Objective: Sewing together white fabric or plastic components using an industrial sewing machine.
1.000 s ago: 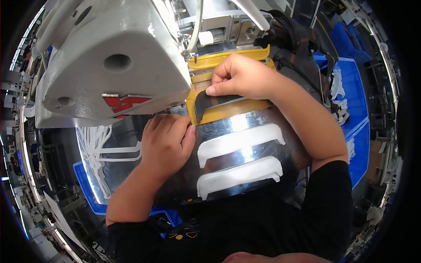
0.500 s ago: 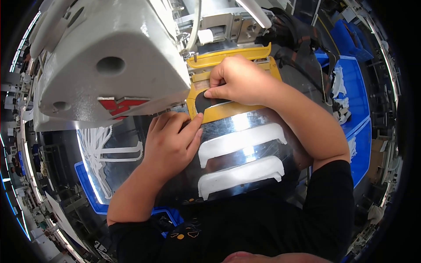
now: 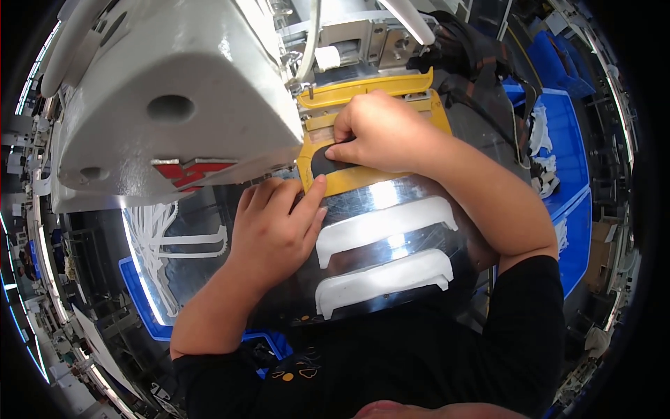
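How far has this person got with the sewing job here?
Done, it seems: a heap of white strips lies left on the shiny table. In hand: the right hand and left hand press a dark piece into the yellow frame beside the grey sewing machine. Apparently left: two white curved pieces wait nearer the person.

Head-worn fisheye, close, facing down
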Demonstrator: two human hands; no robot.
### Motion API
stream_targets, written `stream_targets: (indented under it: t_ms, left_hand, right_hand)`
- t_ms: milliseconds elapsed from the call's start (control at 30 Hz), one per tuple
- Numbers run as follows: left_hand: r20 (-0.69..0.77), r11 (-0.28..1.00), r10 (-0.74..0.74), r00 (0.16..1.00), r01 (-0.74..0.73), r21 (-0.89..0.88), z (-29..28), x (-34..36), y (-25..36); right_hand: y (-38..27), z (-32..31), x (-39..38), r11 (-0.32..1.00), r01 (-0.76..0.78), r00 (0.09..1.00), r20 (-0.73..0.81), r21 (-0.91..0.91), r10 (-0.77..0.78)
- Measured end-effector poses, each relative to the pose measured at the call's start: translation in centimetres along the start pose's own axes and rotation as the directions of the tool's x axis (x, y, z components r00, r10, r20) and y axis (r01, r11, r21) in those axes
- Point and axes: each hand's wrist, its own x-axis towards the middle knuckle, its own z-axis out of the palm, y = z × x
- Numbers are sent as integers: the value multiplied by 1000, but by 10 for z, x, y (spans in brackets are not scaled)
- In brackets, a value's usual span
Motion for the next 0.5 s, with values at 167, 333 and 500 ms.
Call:
stream_targets:
  t_ms: [167, 333, 500]
  left_hand:
    - [24, 998, 5, 1000, -7, 57, -1, 0, 1]
    - [16, 985, 91, 996, -92, 149, 3, 5, 1]
    - [32, 986, 113, 993, -116, 117, 6, 6, -5]
  right_hand:
    - [-2, -4, 1, 1000, -15, 1000, 18, 14, 15]
    - [1, -2, 0, 1000, -5, 1000, -5, -30, 4]
    - [2, 3, -1, 1000, -3, 1000, -30, -28, 2]
